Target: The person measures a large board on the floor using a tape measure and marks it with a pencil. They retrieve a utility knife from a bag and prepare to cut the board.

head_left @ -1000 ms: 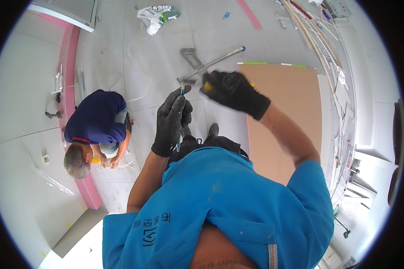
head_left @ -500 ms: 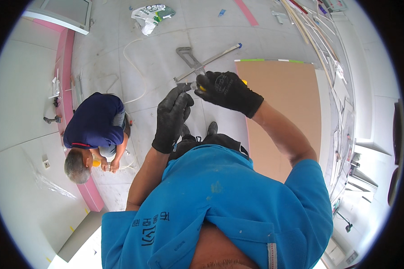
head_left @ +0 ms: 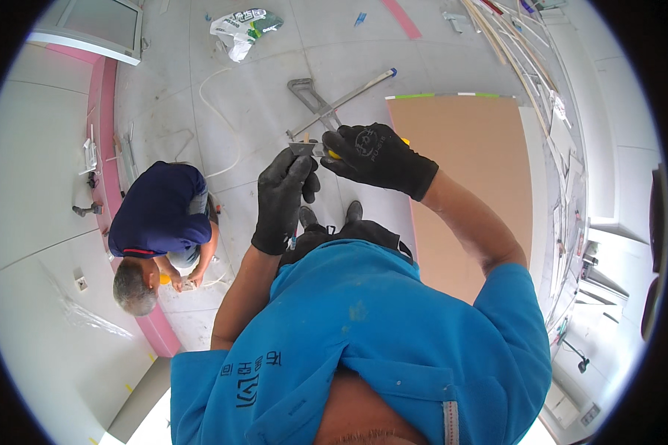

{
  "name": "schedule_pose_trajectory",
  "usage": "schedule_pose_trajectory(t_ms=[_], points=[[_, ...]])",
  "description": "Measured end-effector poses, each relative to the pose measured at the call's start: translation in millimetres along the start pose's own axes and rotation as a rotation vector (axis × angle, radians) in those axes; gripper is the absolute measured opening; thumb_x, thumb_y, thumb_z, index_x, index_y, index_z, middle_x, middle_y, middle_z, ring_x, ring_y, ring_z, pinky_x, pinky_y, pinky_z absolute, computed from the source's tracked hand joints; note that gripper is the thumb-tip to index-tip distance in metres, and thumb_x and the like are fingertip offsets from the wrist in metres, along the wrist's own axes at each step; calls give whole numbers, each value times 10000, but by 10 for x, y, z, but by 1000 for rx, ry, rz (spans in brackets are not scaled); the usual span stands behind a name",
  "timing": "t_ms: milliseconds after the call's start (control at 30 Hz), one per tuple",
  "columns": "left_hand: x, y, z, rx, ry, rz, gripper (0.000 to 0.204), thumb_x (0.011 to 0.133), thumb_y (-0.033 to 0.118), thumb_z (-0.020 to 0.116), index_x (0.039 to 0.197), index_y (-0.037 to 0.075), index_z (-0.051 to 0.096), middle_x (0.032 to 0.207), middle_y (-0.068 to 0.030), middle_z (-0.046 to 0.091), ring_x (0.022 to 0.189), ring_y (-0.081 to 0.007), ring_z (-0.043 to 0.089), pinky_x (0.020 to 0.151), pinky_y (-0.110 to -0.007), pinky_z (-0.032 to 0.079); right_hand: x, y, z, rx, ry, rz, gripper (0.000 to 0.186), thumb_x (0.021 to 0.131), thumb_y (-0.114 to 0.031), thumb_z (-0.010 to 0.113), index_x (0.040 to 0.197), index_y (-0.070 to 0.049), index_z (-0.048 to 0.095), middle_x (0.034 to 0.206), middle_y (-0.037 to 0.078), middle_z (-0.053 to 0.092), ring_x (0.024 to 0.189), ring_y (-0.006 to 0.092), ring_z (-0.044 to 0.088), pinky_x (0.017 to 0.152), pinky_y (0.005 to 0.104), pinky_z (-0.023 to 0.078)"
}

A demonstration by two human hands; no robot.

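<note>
My right hand, in a black work glove, is closed around a utility knife. Yellow shows on its body, and its metal blade points left. The blade lies across the fingertips of my left hand, also gloved in black. Those fingers are pinched round a thin light-brown stick, like a pencil, whose tip pokes up beside the blade. The glove hides most of the stick. Both hands are close together in front of my body, above the floor.
A brown board lies right. Ahead, a metal square-like tool and a long bar rest on the floor, beyond them a plastic bag. A co-worker crouches left by a pink strip. Long strips lie far right.
The knife blade now lies flatter across my left fingertips, and the stick's tip shows above it. My hands have barely shifted. The view has tilted slightly.
</note>
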State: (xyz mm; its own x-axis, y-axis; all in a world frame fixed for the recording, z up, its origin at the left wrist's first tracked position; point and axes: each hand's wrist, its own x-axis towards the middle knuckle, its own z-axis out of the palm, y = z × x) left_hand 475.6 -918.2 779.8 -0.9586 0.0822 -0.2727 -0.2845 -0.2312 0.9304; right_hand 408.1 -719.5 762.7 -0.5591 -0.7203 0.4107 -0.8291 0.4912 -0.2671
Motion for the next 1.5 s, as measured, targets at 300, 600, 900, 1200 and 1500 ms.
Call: schedule_pose_trajectory(t_ms=[300, 600, 900, 1200, 1500], points=[[-88, 221, -26, -7, -29, -60, 313, 997, 136, 532, 1245, -43, 601, 826, -20, 585, 535, -29, 423, 444, -195, 280, -200, 742, 117, -410, 224, 12, 213, 922, -229, 645, 998, -33, 610, 728, 97, 590, 667, 226, 659, 528, 361, 515], [138, 9, -296, -141, -69, -11, 294, 1008, 199, 537, 1226, 10, 590, 971, -37, 617, 680, -92, 544, 606, -241, 433, 190, -97, 168, -17, 55, 41, 322, 881, -314, 682, 1091, -93, 579, 767, 89, 601, 644, 241, 652, 516, 349, 490], [105, -20, -407, 183, -7, 90, 158, 990, 142, 534, 1064, 24, 608, 746, -21, 565, 608, -92, 505, 549, -256, 416, 340, -150, 135, -35, -53, 0, 283, 849, -248, 723, 996, -77, 552, 750, 60, 562, 657, 214, 613, 533, 334, 492], [128, 5, -349, 275, 153, 146, 219, 997, 197, 557, 914, 5, 619, 680, -33, 527, 567, -102, 466, 540, -298, 402, 401, -308, 85, -219, -59, 73, 289, 865, -295, 700, 1023, -83, 583, 762, 61, 571, 655, 216, 618, 519, 334, 481], [18, -88, -223, 69, 77, 48, 269, 1045, 287, 484, 1008, 41, 587, 686, 20, 489, 576, -43, 413, 522, -206, 325, 252, -223, 108, -173, 41, -17, 247, 901, -326, 652, 985, -100, 597, 740, 73, 584, 661, 215, 647, 521, 343, 497]])
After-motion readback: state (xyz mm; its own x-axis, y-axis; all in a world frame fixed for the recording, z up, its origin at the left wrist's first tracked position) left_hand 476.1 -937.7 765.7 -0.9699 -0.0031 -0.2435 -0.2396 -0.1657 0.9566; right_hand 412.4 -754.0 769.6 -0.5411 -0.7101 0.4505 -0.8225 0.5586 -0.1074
